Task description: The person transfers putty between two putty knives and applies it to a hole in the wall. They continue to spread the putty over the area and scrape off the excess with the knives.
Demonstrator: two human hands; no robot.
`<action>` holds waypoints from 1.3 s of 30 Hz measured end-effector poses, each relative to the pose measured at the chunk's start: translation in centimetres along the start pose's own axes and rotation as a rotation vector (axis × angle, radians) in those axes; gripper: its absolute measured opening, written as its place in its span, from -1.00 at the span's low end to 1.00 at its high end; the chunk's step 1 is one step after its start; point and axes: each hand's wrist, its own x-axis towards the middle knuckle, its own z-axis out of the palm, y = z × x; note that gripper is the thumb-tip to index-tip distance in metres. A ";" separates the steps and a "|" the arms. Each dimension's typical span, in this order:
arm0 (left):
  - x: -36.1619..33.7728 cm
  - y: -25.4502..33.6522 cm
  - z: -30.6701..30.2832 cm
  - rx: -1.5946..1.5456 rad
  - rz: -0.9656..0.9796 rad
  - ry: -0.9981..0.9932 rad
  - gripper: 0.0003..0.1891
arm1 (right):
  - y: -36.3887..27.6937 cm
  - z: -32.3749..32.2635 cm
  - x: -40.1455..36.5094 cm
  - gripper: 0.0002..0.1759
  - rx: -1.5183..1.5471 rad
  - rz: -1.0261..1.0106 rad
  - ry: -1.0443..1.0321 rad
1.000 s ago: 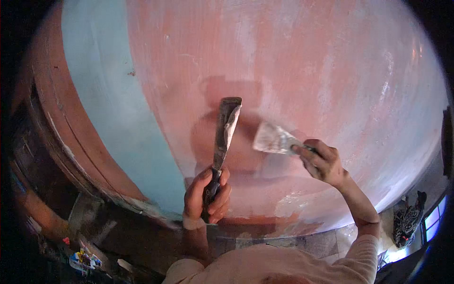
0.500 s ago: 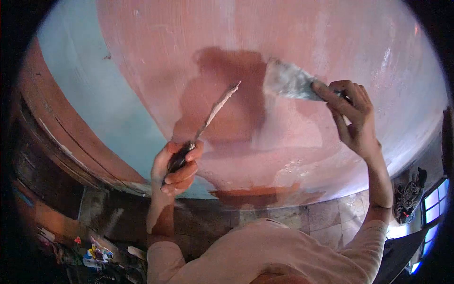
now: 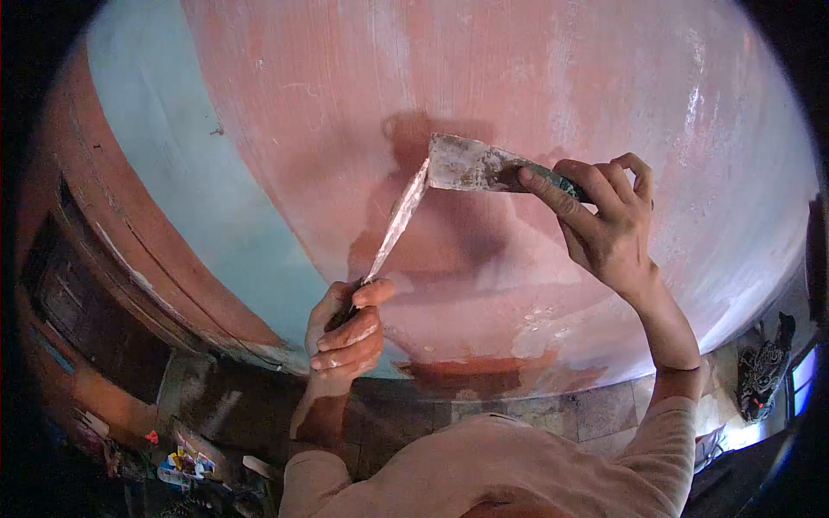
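Note:
My left hand (image 3: 350,332) is wrapped round the dark handle of a putty knife (image 3: 400,216), whose blade is seen nearly edge-on and carries pale filler. My right hand (image 3: 611,211) grips a second, wide-bladed putty knife (image 3: 471,164) by its dark green handle, the index finger along the blade's base. That blade is greyish and smeared, pointing left. Its front edge meets the tip of the left knife in this view. Behind both tools rises the pink wall (image 3: 518,78), with pale smeared patches on it and shadows of the hands and tools.
A light blue band (image 3: 186,147) runs down the wall's left side. Below lies a tiled floor (image 3: 604,410). At lower left are small items in a container (image 3: 188,466) and a dark wooden door or panel (image 3: 95,302). A dark patterned object (image 3: 764,371) stands at far right.
My right hand has brought its putty knife left, from against the wall to the tip of the left knife. My left hand has shifted slightly right and down, its blade turned a little.

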 end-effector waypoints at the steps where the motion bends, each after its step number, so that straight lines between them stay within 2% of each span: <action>1: 0.1 -0.2 0.1 0.001 0.002 0.004 -0.81 | 0.1 0.0 -0.1 -0.52 0.006 0.001 0.007; 7: 0.4 -1.7 0.5 -0.018 0.012 0.005 -0.81 | 0.4 1.2 -1.1 -0.51 -0.001 -0.054 0.099; 14: -0.2 -2.2 1.1 0.036 0.090 0.109 -0.79 | -0.3 1.5 -1.1 -0.43 0.087 -0.087 0.061; 17: -0.8 -1.8 1.4 0.094 0.100 0.156 -0.78 | -1.1 1.4 -1.0 -0.47 0.163 -0.082 0.081; 20: -0.9 -2.2 2.0 0.112 0.136 0.208 -0.78 | -1.8 1.1 -0.9 -0.45 0.121 -0.098 0.046; 24: -1.1 -2.0 1.9 0.160 0.168 0.244 -0.77 | -3.2 0.7 -1.5 -0.36 0.176 -0.180 0.040; 27: -1.5 -2.5 2.3 0.298 0.194 0.397 -0.73 | -2.8 -0.6 -1.6 -0.36 0.319 -0.095 0.024; 30: -2.1 -3.0 2.7 0.801 0.186 0.652 -0.70 | -1.6 -1.2 -1.4 -0.37 0.536 0.201 -0.004; 32: -2.0 -3.4 2.5 0.904 0.154 0.698 -0.68 | -2.0 -1.0 -2.2 -0.41 0.730 0.491 -0.032; 33: -2.0 -3.5 2.4 0.955 0.138 0.720 -0.68 | -2.2 -0.6 -2.9 -0.44 0.769 0.539 -0.043; 36: -1.8 -4.0 1.8 1.017 0.191 0.740 -0.66 | -3.1 0.4 -4.6 -0.53 0.867 0.657 -0.027; 38: -1.7 -3.8 1.5 0.873 0.144 0.722 -0.66 | -4.3 1.1 -5.1 -0.58 0.899 0.704 0.052; 39: -1.6 -3.7 1.4 0.804 0.120 0.710 -0.66 | -4.4 1.5 -5.3 -0.60 0.778 0.590 0.092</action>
